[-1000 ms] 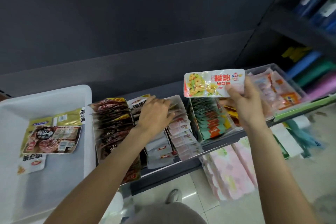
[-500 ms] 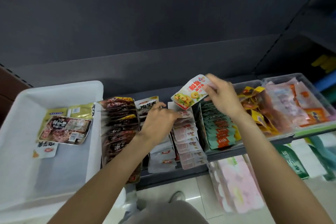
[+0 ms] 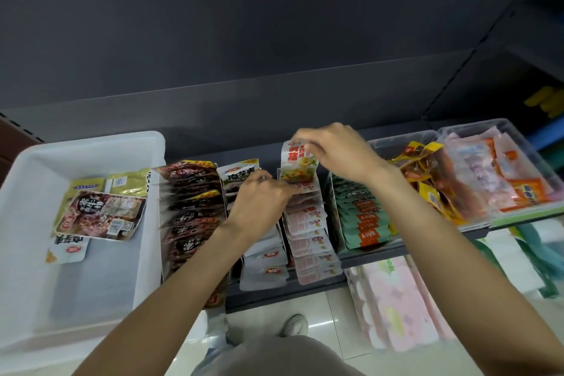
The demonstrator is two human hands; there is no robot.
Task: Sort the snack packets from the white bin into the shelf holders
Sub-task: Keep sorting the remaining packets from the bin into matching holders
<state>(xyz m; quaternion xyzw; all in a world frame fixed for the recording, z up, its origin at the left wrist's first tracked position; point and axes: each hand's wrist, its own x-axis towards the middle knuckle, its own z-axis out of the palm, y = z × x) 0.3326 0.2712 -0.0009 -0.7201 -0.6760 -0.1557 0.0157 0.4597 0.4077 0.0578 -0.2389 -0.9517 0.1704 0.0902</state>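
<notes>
Dark shelf, right hand pinching red-lettered packet; left hand parting pink packets

Pastel pink packs hang below the shelf; a shoe (grey-white) on tiled floor.

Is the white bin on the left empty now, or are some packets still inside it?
Not empty. The white bin holds a dark packet lying on a gold packet, and a small white packet below them.
</notes>
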